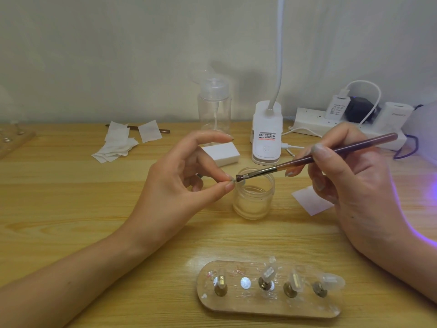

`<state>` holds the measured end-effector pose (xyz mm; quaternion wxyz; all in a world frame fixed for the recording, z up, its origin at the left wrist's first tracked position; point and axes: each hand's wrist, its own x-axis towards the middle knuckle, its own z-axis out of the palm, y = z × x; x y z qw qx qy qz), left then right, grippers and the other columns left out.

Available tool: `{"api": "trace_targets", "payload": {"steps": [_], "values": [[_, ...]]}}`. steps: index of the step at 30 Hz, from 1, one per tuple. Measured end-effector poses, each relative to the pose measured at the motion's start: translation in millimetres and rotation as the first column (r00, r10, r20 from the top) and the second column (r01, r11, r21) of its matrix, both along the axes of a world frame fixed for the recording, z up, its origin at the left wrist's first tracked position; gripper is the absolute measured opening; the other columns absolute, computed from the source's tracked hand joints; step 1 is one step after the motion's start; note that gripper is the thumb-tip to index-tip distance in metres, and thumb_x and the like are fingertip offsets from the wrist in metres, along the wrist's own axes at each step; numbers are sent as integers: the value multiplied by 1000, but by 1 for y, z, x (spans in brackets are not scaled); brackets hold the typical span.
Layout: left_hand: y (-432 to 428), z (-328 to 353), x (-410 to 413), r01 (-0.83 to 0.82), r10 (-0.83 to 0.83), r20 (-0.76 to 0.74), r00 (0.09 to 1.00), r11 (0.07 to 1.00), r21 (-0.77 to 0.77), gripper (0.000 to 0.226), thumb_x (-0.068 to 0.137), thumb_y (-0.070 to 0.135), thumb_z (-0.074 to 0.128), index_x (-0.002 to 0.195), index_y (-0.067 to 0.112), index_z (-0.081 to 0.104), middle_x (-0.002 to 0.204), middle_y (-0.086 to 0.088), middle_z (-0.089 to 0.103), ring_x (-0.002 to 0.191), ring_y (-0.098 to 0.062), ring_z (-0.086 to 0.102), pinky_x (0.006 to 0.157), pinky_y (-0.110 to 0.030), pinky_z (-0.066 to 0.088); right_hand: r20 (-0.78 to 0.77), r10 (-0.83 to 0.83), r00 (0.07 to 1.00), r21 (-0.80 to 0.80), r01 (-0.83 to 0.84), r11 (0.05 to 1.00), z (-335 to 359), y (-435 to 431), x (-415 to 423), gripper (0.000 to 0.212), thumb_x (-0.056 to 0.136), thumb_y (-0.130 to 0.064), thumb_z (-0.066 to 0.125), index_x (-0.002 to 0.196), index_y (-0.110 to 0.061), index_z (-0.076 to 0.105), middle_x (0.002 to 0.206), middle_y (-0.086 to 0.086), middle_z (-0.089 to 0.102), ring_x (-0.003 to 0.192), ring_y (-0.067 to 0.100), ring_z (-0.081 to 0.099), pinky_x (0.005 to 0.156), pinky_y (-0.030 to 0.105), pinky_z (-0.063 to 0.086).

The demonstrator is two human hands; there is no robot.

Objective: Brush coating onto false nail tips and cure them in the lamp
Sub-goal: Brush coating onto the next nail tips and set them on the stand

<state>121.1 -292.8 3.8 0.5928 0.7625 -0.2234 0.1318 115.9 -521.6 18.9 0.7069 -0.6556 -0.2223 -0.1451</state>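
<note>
tip point(242, 182) was pinched by left hand point(179, 183) above jar point(254, 202); brush point(364, 144), gripped by right hand point(354, 185), was pointed leftward at it.

bright, soft | violet glow at right (curing lamp point(423, 126)) | edges bowed, blurred

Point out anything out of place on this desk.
The clear oval acrylic stand has one bare silver disc, second from left, where the other four spots carry pegs; smears spot its surface. White wipes lie scattered rear left.
</note>
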Motion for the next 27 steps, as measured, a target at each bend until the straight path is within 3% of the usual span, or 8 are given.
{"api": "trace_targets", "payload": {"steps": [4,9,15,21,24,27], "values": [[1,-1,0,3,-3,2,1000,1000,5,53,80,14,80,127,29,61,80,0,71,76,-11,65,58,-34,48,4,10,1000,-2,-10,1000,0,-1,1,13,91,-23,56,82,-17,50,70,1,71,49,12,35,44,15,30],[1,-1,1,4,-4,4,1000,1000,1,52,80,14,80,127,29,62,80,1,71,76,-9,65,57,-29,48,-6,10,1000,-1,-10,1000,-1,-1,3,13,88,-27,58,81,-19,51,69,0,70,49,8,38,45,13,32],[1,-1,1,3,-3,11,1000,1000,1,53,80,13,80,127,28,61,79,1,71,77,-11,67,58,-34,48,5,-3,1000,-21,3,1000,-2,-2,3,14,88,-29,58,81,-18,52,66,-5,68,49,11,34,44,12,31],[0,-1,-1,-1,-2,-36,999,998,-63,55,79,14,82,127,26,60,81,0,70,83,-14,72,67,-43,51,-7,-19,1000,-26,19,999,-4,-3,5,23,94,-17,54,76,-31,56,66,-2,68,50,22,27,44,13,30],[1,9,-2,-35,21,-88,996,986,-163,59,77,13,80,130,22,56,86,2,72,91,-19,76,79,-31,58,-44,-42,998,-20,41,999,-3,-5,5,20,95,-17,53,77,-27,53,69,4,70,50,14,31,44,13,30],[7,31,-1,-41,27,-60,998,968,-246,63,80,13,78,136,20,49,90,6,73,91,-19,77,79,-21,55,-61,-54,997,-11,53,999,-3,-7,6,21,97,-17,53,77,-26,53,69,3,70,49,11,34,44,13,31]]}}
